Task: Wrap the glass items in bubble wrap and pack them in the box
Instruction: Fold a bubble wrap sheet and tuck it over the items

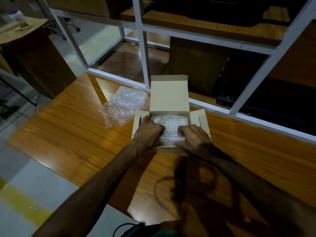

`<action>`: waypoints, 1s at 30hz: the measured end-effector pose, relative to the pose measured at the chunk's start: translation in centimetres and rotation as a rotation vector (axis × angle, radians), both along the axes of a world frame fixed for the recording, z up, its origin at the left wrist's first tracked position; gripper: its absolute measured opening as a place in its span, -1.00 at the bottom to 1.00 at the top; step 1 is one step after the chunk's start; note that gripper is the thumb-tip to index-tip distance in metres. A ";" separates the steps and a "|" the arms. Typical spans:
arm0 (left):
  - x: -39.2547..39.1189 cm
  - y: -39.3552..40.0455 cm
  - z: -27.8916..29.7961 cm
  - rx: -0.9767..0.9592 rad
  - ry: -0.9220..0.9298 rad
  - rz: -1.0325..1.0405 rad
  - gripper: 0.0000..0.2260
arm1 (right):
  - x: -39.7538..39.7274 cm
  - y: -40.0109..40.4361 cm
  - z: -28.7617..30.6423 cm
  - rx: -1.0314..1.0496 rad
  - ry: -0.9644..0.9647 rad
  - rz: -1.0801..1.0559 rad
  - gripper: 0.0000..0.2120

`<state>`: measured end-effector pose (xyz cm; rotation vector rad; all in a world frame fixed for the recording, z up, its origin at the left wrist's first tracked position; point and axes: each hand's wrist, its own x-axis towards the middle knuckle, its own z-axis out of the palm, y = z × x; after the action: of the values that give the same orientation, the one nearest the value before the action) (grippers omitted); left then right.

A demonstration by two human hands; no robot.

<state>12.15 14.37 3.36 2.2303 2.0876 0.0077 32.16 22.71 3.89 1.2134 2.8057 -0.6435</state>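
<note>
A small cardboard box (169,98) stands open on the wooden table, its lid upright at the back and its side flaps spread out. Inside lies a bundle wrapped in bubble wrap (168,124); the glass within is hidden. My left hand (150,130) reaches into the box's left side with curled fingers gripping the bundle. On the right side, my right hand (193,135) has curled fingers on the wrap near the front wall. A loose sheet of bubble wrap (123,106) lies on the table just left of the box.
The wooden table (77,134) ends at a near-left edge above a grey floor with a yellow stripe. A white metal frame (145,53) with glass panels runs right behind the box. A brown cardboard stand (34,53) is at the far left.
</note>
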 end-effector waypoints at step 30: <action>-1.2 -1.0 0.9 -0.037 -0.019 -0.046 -0.82 | -0.1 -0.2 2.3 0.186 -0.232 0.122 -0.62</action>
<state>11.00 13.37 4.31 2.2478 2.0093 -0.0131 32.05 22.54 6.23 1.0509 2.7618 -0.2232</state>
